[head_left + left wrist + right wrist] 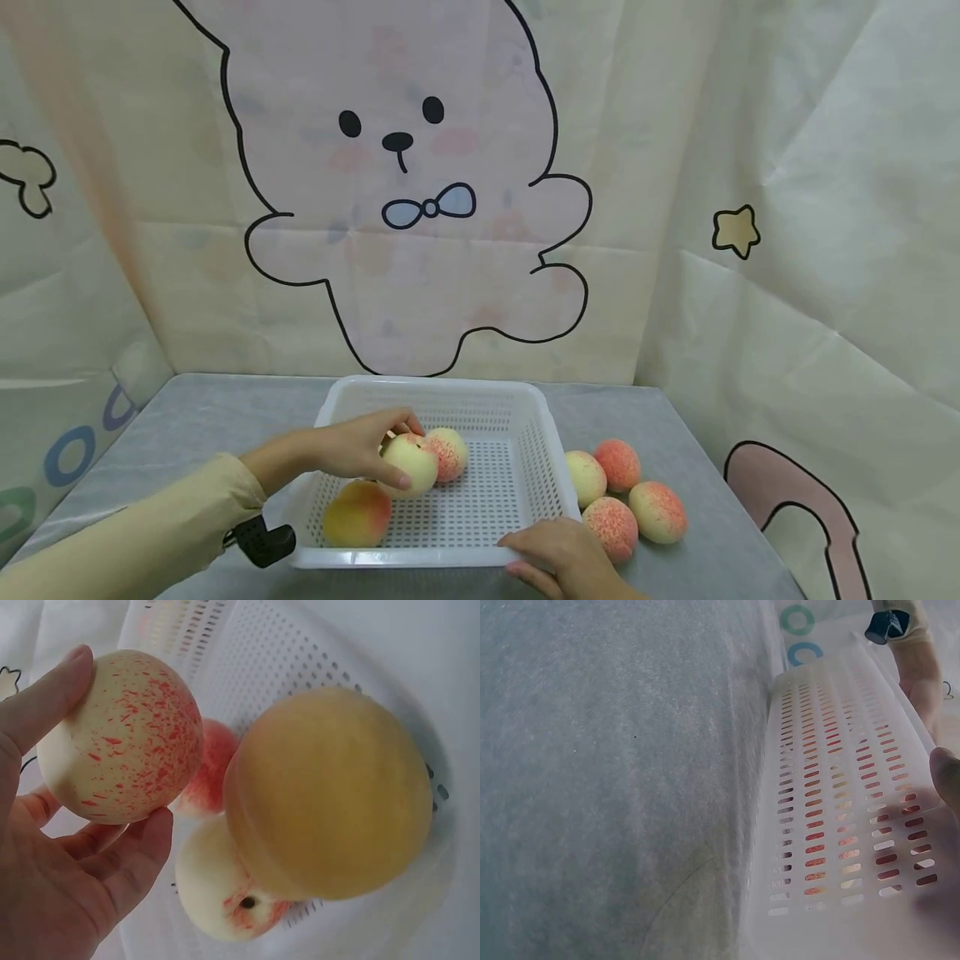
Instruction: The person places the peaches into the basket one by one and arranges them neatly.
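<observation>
Left hand (356,447): grips a pale peach (411,467) with red speckles, with the thumb on one side and the fingers on the other.
Right hand (564,552): holds the rim of the white basket (427,557) at its near right corner.
Held peach: it is within the basket's outline; whether it touches the peaches beside it, I cannot say surely.
In the basket: a yellow peach (357,514) at the near left, a red-speckled peach (449,454) behind the held one, and a cream peach (210,889) with a dark hole, seen from the left wrist.
Right of the basket: four peaches (657,512) in a close group on the grey table (697,450).
Backdrop: a curtain (622,100) with a printed animal wearing a blue bow tie.
</observation>
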Tool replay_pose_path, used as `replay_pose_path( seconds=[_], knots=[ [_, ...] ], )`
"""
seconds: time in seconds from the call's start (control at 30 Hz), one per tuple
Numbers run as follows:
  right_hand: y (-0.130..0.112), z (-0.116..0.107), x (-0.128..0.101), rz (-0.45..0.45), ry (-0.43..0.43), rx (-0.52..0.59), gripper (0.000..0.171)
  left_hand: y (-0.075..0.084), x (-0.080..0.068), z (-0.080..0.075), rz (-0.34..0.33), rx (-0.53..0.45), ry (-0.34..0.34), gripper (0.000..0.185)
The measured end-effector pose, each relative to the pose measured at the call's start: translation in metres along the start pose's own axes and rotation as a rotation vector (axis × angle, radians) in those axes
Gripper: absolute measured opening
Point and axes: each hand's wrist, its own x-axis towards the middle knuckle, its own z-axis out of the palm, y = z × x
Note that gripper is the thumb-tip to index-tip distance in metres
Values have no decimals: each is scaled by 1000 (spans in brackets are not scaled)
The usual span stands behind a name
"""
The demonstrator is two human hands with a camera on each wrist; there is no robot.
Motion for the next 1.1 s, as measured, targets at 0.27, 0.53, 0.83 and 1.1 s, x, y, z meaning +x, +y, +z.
replay_pose_path(
  seconds=[0.27,0.53,0.83,1.1],
  knots=[
    [-2,1,-1,45,-36,40,19,1,10,21,-11,68,-8,56],
    [1,0,-1,13,-15,15,27,7,14,28,-49,120,-69,52],
    [-1,1,-1,61,-32,8,26,7,16,38,-126,174,-143,48],
    [-1,1,-2,42,-14,13,21,7,11,38,-226,374,-274,62]
  ],
)
